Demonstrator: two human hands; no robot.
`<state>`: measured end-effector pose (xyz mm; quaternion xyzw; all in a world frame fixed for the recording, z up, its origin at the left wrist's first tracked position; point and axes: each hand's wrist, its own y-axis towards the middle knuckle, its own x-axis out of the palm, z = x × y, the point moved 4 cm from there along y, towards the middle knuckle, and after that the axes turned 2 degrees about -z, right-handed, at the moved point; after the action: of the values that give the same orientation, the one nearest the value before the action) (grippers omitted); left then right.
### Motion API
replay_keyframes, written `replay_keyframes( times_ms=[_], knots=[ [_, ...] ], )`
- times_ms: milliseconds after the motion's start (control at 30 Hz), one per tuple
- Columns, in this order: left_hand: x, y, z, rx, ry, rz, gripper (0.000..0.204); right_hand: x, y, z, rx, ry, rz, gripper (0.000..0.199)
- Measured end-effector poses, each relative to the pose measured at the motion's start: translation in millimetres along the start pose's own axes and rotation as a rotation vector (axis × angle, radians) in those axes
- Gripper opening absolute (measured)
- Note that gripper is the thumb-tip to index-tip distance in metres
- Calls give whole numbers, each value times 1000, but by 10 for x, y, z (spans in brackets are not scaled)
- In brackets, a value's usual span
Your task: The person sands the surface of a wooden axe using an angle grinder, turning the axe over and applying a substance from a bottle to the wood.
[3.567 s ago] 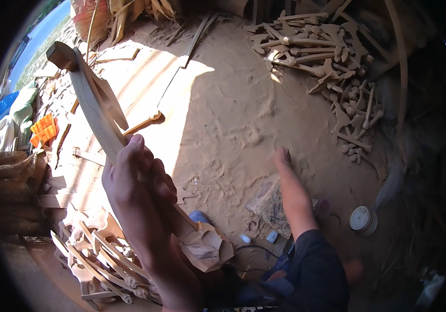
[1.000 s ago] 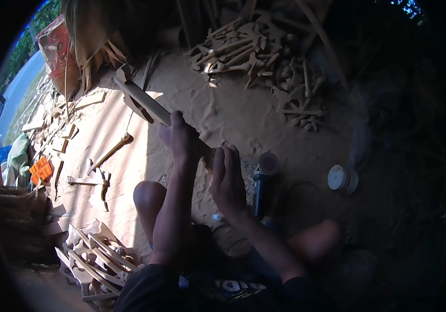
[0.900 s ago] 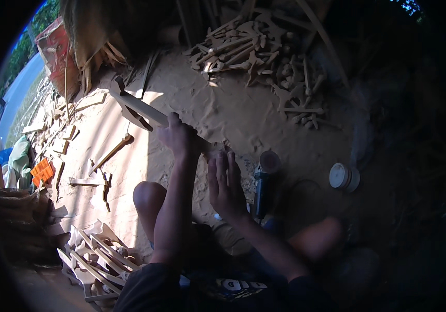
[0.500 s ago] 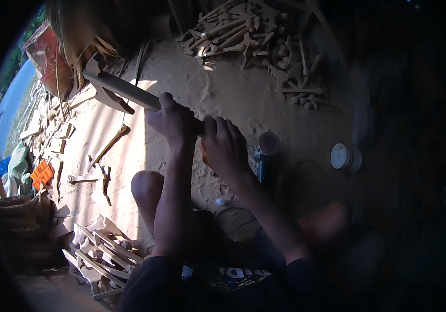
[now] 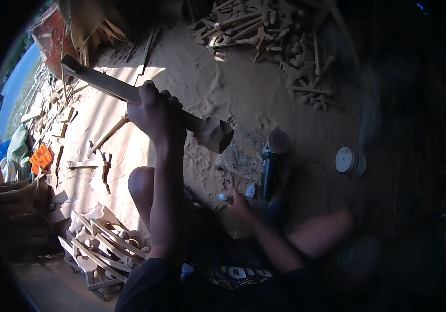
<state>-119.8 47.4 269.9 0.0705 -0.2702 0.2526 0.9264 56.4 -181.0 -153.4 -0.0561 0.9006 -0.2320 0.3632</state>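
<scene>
The person's L hand (image 5: 156, 106) is closed firmly round the middle of a long wood pc. (image 5: 103, 83), which is held up over the ground (image 5: 301, 122), approx. centre-left of the scene. It lies slantwise: one end points far left, the other, a thick block w/ cut faces, points right and a bit nearer. The R hand (image 5: 239, 205) is low, near the person, just beside a small white thing (image 5: 250, 191); it's dark there, so one can't tell if its fingers are wide, narrow or holding sth. To its right, a bit farther, lies a power tool (image 5: 268, 174) w/ a round disc (image 5: 279, 140); if the disc turns, one can't tell. A rough stone (image 5: 241, 151) is just left of it.

For a good hold, the L hand should prob. sit nr. the balance pt., since the block end looks heavier, w/ a firm wrist against twisting. The R hand should be well away from the disc, as light is poor.
</scene>
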Motion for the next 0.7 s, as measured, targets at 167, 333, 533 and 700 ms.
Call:
replay_keyframes(
  times_ms=[167, 333, 533, 700],
  knots=[
    [50, 13, 1, -211, -95, -54, 24, 589, 408, 382, -129, 155, 72, 75],
    [185, -41, -124, -374, -188, -197, 23, 647, 666, 1027, -119, 230, 177, 66],
    [57, 10, 13, -330, -117, -383, 24, 128, 269, 28, -177, 117, 384, 38],
    [7, 2, -84, -358, -43, -441, 23, -1229, -196, -1321, -383, 630, 436, 32]
  ],
)
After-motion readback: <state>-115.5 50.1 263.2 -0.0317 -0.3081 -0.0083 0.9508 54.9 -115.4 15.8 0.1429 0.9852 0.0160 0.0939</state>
